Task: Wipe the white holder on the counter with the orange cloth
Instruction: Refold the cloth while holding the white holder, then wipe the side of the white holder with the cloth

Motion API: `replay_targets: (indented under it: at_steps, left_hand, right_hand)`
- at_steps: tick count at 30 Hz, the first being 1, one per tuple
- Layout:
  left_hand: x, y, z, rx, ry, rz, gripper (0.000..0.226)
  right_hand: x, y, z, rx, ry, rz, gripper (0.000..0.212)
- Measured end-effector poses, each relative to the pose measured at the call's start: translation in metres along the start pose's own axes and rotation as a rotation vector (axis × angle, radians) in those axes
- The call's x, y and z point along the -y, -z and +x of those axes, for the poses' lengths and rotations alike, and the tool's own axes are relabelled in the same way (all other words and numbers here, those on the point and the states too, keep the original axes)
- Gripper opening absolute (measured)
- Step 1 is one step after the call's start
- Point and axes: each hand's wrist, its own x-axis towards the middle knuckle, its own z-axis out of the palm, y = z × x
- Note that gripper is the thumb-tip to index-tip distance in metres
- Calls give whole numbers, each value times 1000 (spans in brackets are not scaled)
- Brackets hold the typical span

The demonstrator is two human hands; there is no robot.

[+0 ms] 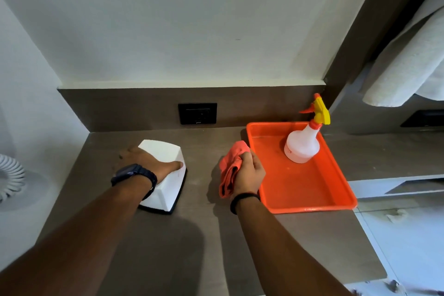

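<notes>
A white box-shaped holder (168, 182) with a black base sits on the brown counter (168, 247), left of centre. My left hand (149, 163) lies across its top and left side, thumb along the upper edge, gripping it. To the right of the holder, my right hand (248, 173) is closed around a bunched orange cloth (230, 168), held just above the counter. A gap of bare counter separates cloth and holder.
An orange tray (312, 194) lies right of my right hand, with a white spray bottle (301, 145) standing in its far part. A black wall socket (197, 113) is in the backsplash. A white coiled cord (9, 175) is at far left, a white towel (408, 67) hangs upper right.
</notes>
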Motion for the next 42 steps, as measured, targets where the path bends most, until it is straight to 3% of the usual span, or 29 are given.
replay_targets:
  at_steps: [3, 5, 8, 10, 13, 16, 18, 21, 35, 42]
  left_hand:
    - [5, 11, 0, -12, -79, 63, 161]
    - [8, 21, 5, 5, -336, 292, 168]
    - [9, 33, 15, 245, -666, 622, 168]
    - [8, 32, 21, 320, -715, 702, 167]
    - [8, 24, 23, 271, -788, 679, 157]
    - [14, 18, 25, 208, -835, 667, 153]
    - [17, 15, 26, 162, -868, 679, 150]
    - [15, 11, 25, 105, -901, 675, 142]
    - [20, 9, 29, 81, -903, 602, 139]
    - [23, 7, 28, 43, -883, 538, 129]
  right_hand:
    - [-5, 1, -5, -18, -8, -15, 28]
    - [-11, 0, -9, -11, -20, -34, 28]
    - [-21, -6, -19, 23, -58, -36, 21]
    - [-32, -11, -28, 75, -85, -35, 25]
    - [-46, -20, -41, 150, -87, -21, 32]
    - [-62, -32, -52, 337, -55, -54, 40]
    - [-73, -40, -61, 485, -83, -214, 63]
    - [-83, -51, -67, 525, -83, -395, 78]
    - [-81, -51, -78, 406, -106, -336, 61]
    - [-68, -75, -56, 434, 34, -359, 50]
